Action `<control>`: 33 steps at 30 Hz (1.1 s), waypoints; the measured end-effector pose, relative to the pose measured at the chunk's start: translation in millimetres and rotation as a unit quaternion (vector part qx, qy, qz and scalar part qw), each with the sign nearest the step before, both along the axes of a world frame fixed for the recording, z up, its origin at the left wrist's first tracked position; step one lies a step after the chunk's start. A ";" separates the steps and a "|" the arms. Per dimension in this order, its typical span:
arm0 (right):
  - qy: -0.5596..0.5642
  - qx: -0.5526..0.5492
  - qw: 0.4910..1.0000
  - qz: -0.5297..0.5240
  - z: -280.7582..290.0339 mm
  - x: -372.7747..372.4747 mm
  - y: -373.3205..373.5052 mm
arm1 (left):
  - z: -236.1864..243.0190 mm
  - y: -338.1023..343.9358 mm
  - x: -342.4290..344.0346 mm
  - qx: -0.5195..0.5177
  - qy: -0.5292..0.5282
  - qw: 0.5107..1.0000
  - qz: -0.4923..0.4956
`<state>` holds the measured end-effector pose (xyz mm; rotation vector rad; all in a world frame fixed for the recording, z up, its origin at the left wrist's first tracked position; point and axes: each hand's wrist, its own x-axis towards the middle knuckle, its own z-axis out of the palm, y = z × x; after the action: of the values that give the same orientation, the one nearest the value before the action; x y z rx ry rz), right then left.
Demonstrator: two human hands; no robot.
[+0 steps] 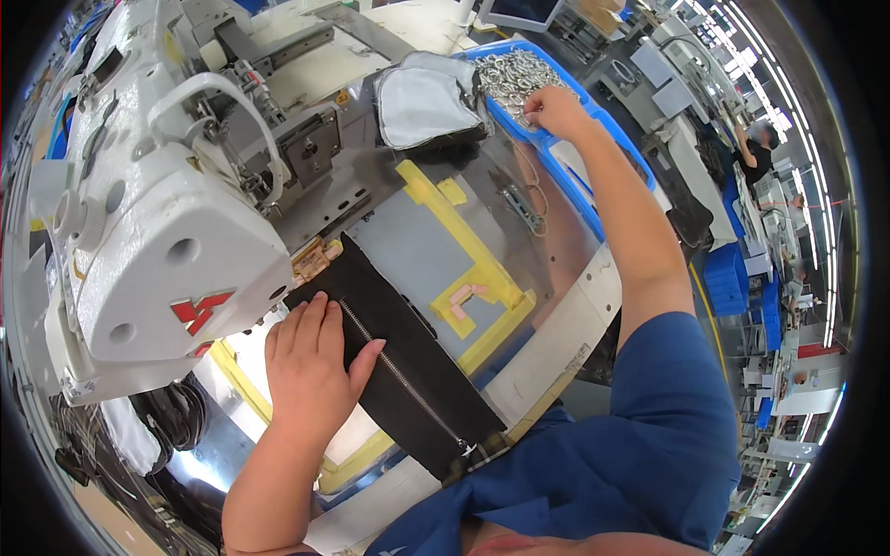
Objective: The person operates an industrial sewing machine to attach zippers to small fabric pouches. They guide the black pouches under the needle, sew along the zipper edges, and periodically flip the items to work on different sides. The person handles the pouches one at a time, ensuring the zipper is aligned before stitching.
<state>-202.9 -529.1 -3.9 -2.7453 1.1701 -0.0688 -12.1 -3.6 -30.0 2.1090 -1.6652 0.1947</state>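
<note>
My left hand (pixel 311 371) lies flat with its fingers stretched out on a black fabric piece (pixel 394 301), beside the metal zipper (pixel 399 371) that runs along it. The zipper's pull end is close to my body, where a strip of checked cloth shows at the fabric's edge. Far to the right, my right hand (pixel 559 113) reaches into a blue tray (pixel 579 196) of small silvery metal pieces (pixel 505 79). Its fingers are drawn together among the pieces. What they pinch, if anything, is too small to make out.
A white sewing machine (pixel 139 250) fills the left, its head beside my left hand. Black and white padded pieces (pixel 426 107) lie near the tray. Thread snips (pixel 521 208) rest on the metal table, which carries yellow tape (pixel 482 246). A person (pixel 762 148) is far off right.
</note>
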 end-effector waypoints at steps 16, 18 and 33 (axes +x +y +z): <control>-0.224 0.037 0.909 0.350 51.2 62.7 269.6 | -0.2 5.9 -8.1 0.012 -0.018 1.000 -0.011; -0.185 0.074 0.868 0.455 24.2 81.9 289.5 | 0.9 6.8 -8.0 0.010 -0.003 1.000 -0.009; -0.157 0.170 0.861 0.452 -0.9 112.7 306.0 | 4.9 8.4 -9.3 0.042 -0.005 0.998 0.043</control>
<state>-90.2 -223.1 -4.8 -2.5271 -0.2294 -0.1640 -21.5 4.8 -25.1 2.2477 -1.6142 0.1653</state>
